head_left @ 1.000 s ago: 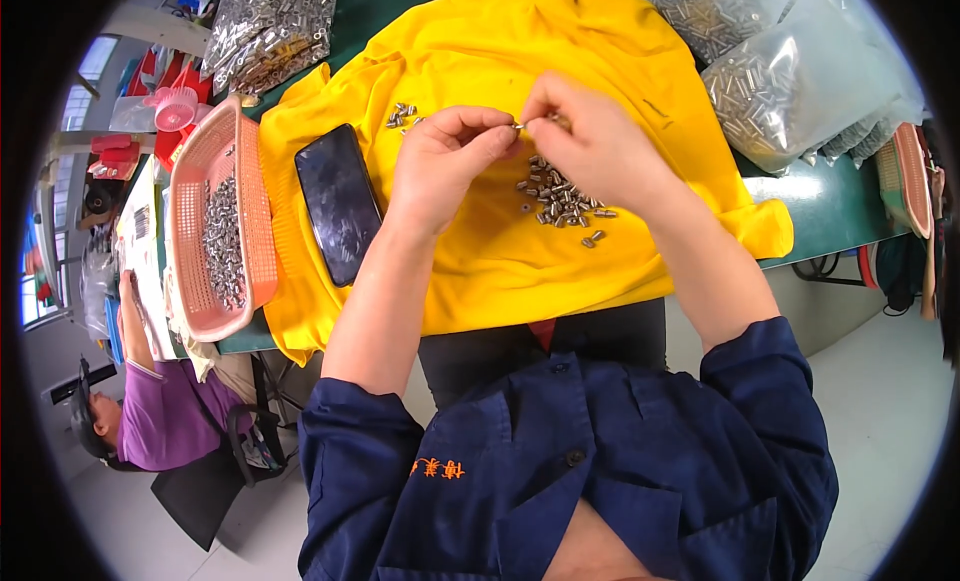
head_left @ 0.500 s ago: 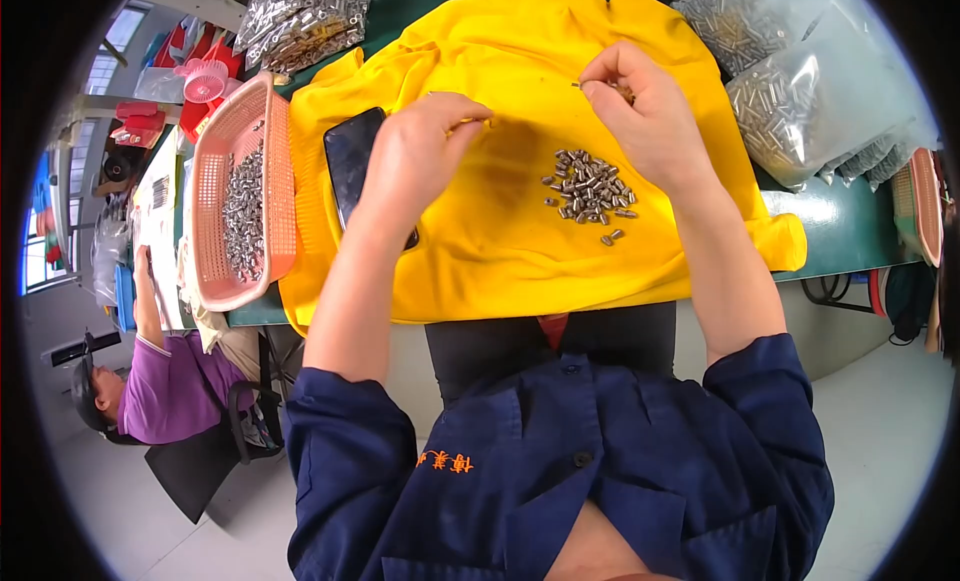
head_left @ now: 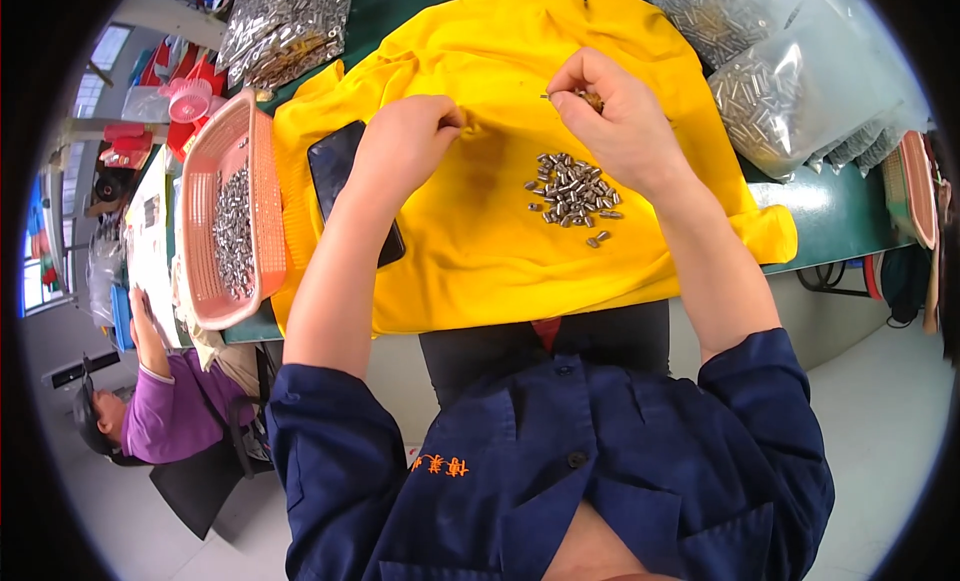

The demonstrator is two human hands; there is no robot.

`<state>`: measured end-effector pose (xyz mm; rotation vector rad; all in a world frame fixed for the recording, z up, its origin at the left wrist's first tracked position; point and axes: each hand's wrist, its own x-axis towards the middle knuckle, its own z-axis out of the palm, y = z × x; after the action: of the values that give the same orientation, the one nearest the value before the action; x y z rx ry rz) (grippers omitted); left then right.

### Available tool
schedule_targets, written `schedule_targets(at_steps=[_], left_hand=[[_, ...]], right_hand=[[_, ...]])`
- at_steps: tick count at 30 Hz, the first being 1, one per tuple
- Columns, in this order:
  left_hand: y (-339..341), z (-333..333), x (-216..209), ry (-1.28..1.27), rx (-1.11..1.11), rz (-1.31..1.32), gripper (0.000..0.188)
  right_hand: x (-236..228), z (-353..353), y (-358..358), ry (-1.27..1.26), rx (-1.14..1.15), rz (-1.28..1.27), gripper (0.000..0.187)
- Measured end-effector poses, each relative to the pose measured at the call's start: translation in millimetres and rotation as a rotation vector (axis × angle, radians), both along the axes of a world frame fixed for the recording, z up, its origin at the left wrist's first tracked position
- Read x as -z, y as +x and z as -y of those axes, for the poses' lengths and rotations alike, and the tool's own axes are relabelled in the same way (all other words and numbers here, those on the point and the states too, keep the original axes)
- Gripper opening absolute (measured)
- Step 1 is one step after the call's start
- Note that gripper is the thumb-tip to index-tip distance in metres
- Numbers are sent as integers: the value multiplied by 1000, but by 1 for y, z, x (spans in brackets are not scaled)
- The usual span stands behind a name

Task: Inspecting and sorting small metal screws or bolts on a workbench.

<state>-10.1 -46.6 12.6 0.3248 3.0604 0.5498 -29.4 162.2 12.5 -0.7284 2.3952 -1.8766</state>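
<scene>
My right hand (head_left: 622,126) is raised over the far part of a yellow cloth (head_left: 480,281). Thumb and forefinger pinch a small thin metal piece (head_left: 545,96), and brass-coloured bits (head_left: 594,100) show in the curled fingers behind it. To its left, my left hand (head_left: 408,146) is closed with thumb and forefinger together; whatever they hold is hidden. A pile of small cylindrical metal parts (head_left: 573,189) lies on the cloth below and between the hands, with a couple of loose ones at its near edge. Partly behind my left wrist lies a black phone (head_left: 330,171).
On the left stands a pink plastic basket (head_left: 270,196) holding many small metal parts. Clear bags of metal parts (head_left: 760,106) sit at the far right, another bag (head_left: 285,31) at the far left. A person in purple (head_left: 180,406) sits beyond the green table (head_left: 830,216).
The view has shifted slightly, so the table things appear a little further left. My left hand has turned, its fingers curling in more. My right hand keeps its pinch.
</scene>
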Motion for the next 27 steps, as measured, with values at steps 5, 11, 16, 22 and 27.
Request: schedule_targets(at_steps=[5,11,16,22,27], left_hand=[[13,-11,0,713,-201,217,14],[19,-32,10,1453,-109,389,13],[22,-35,11,1594,-67,440,14],[21,-35,13,1548,-76,418,14],[23,-36,11,1378,-80,326,14]], right_hand=[[-4,-1,2,7,-49,41,9],[-6,-1,4,-21,-150,84,9],[-6,1,7,-40,-184,118,8],[-8,2,10,65,-171,10,7],[-7,7,18,257,-77,-245,5]])
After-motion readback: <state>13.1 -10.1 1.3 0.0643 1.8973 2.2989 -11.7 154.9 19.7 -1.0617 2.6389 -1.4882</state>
